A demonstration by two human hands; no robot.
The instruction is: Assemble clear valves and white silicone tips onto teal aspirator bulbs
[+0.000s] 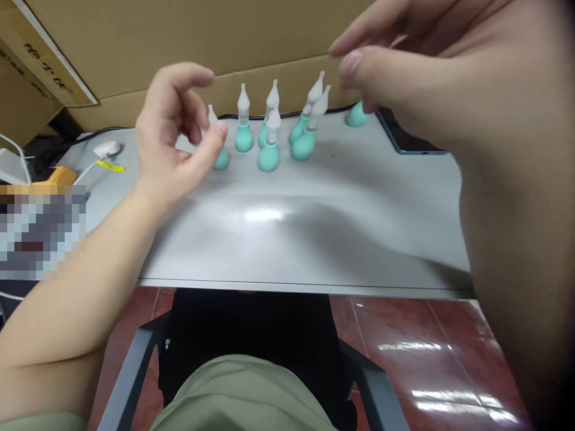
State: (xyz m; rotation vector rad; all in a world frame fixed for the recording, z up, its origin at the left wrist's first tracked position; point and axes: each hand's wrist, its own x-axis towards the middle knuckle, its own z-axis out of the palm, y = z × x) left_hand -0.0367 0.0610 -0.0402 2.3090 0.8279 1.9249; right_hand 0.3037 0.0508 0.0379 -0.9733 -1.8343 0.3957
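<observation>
Several nasal aspirators with turquoise bulbs and translucent white nozzles stand along the back of the grey table; one upright [243, 137] is left of centre, another [269, 157] stands further forward, and a tilted one [304, 143] is to the right. My left hand [173, 129] hovers with thumb and fingers apart, partly covering the leftmost aspirator [221, 158]; nothing shows in its grasp. My right hand [404, 66] is raised at the upper right, thumb and fingers parted and slightly blurred. Below its fingers sits another turquoise bulb [358, 115], its top hidden by the hand.
A dark phone [411, 140] lies on the table [287, 251] at the right, partly behind my right arm. Cardboard [269, 36] rises along the back, with a black cable at its foot. A white plug [106, 148] and yellow tag [110, 166] are on the left.
</observation>
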